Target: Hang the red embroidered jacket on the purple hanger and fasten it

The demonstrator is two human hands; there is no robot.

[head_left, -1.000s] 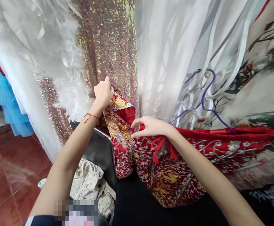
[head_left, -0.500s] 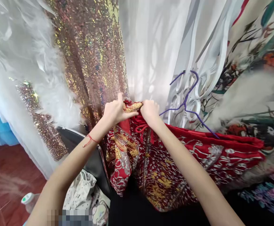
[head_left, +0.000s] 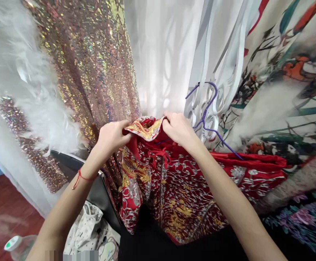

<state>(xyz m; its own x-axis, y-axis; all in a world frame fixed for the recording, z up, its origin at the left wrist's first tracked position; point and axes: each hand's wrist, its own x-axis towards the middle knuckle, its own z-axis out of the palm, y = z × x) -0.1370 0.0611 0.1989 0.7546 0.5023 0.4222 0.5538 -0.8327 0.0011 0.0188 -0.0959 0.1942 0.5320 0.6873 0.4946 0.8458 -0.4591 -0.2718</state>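
red embroidered garment (head_left: 174,188) | gold-silver pattern | top edge raised, folded over | body draped down

Hanger (head_left: 203,121) btm hidden (garment (head_left: 179,181)); bottle (head_left: 19,248) cropped

Black surface (head_left: 147,246) at bottom centre, plain dark top or cloth, can't tell which. Red embroidered garment (head_left: 190,188) lies spread over it, with its lower edge hanging toward the near side and its right part running off to the right. Dark floral fabric (head_left: 304,217) sits just beside the garment at right. Red-brown tiled floor (head_left: 0,195) at lower left. Plastic bottle (head_left: 19,248) with green cap on the floor, near a white spotted bag (head_left: 88,228) beside a dark grey panel (head_left: 73,165).
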